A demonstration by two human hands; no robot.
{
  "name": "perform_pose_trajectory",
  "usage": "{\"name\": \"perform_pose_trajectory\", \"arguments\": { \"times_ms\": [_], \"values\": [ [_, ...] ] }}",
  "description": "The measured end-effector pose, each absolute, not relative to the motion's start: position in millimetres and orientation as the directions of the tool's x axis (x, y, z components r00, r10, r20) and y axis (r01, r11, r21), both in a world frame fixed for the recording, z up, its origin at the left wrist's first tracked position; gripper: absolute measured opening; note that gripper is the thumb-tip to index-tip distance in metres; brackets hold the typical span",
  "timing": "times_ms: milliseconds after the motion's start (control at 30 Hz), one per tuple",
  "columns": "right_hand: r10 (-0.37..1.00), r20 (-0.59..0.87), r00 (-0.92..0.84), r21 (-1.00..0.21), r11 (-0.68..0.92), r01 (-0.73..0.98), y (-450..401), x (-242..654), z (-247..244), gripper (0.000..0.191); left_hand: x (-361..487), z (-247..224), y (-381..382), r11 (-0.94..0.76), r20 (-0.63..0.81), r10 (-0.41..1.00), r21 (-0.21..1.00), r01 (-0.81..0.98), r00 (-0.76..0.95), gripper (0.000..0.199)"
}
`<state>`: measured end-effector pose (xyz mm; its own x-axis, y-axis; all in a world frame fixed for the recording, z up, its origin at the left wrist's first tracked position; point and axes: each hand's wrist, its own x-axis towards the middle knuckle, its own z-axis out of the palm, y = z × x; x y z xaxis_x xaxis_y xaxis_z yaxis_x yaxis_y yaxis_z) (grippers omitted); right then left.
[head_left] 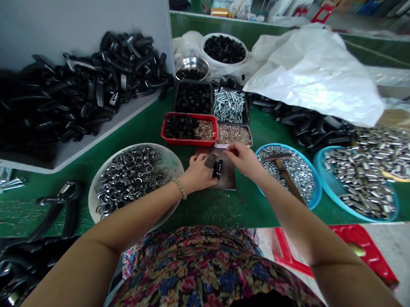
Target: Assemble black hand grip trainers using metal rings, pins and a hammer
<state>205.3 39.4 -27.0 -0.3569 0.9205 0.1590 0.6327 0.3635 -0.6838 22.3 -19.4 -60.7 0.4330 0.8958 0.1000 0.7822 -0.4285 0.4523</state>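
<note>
My left hand point(199, 172), with a beaded bracelet at its wrist, is closed round a small black part with a metal band point(217, 169). The part is over a flat metal plate point(228, 180) on the green table. Just to the right of the part, my right hand point(239, 156) has its thumb and fingertips pinched together; anything between them is too small to make out. Beyond the hands are a red tray point(188, 141) of black pieces and copper-coloured pins and a small tray of tiny metal pieces point(234, 134).
Left of my hands stands a white bowl of metal rings point(131, 177). A hammer point(288, 176) lies across a blue bowl of small metal parts point(309, 200). Black handles point(120, 62) fill a grey bin at left. Screws point(228, 104) sit behind the trays.
</note>
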Motion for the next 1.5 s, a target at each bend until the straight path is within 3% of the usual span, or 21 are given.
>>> {"name": "perform_pose_trajectory", "arguments": {
  "times_ms": [133,267,533,767,933,1000,1133,1200,1300,1400,1500],
  "values": [
    [0.953,-0.085,-0.291,-0.88,0.065,0.471,19,212,-57,0.018,22,-61,-17,-0.414,0.058,0.899,0.436,0.799,0.435,0.064],
    [0.965,-0.053,-0.255,-0.87,0.08,0.487,19,206,-71,0.02,22,-62,-17,-0.405,0.045,0.903,0.42,0.812,0.428,0.07],
    [0.925,0.167,-0.341,-0.597,0.37,0.712,10,210,-62,0.013,22,-62,-17,-0.422,0.077,0.898,0.428,0.8,0.432,0.069],
    [0.845,0.139,-0.517,-0.238,0.535,0.811,5,204,-63,0.025,24,-59,-17,-0.428,0.061,0.894,0.408,0.807,0.443,0.058],
    [0.821,0.166,-0.546,-0.202,0.57,0.796,-5,219,-52,0.028,24,-58,-18,-0.439,0.096,0.893,0.408,0.801,0.44,0.05],
    [0.893,0.195,-0.405,-0.134,0.433,0.891,-10,247,-46,0.034,25,-60,-17,-0.435,0.106,0.895,0.415,0.799,0.433,0.052],
    [0.991,0.1,0.087,0.128,-0.099,0.987,-18,316,-38,0.037,26,-65,-16,-0.42,0.11,0.904,0.416,0.806,0.414,0.057],
    [0.984,0.001,0.18,0.182,-0.177,0.967,-20,334,-36,0.033,27,-65,-16,-0.415,0.113,0.907,0.409,0.813,0.406,0.057],
    [0.978,-0.046,0.202,0.11,-0.196,0.975,-26,325,-30,0.037,27,-64,-17,-0.425,0.116,0.903,0.395,0.815,0.414,0.05],
    [0.995,-0.036,0.097,-0.178,-0.102,0.979,-38,287,-14,0.041,26,-62,-17,-0.446,0.116,0.891,0.394,0.803,0.438,0.041],
    [0.979,-0.082,-0.188,-0.429,0.136,0.893,-49,248,5,0.04,26,-61,-17,-0.424,0.112,0.902,0.417,0.804,0.417,0.039]
  ]
}}
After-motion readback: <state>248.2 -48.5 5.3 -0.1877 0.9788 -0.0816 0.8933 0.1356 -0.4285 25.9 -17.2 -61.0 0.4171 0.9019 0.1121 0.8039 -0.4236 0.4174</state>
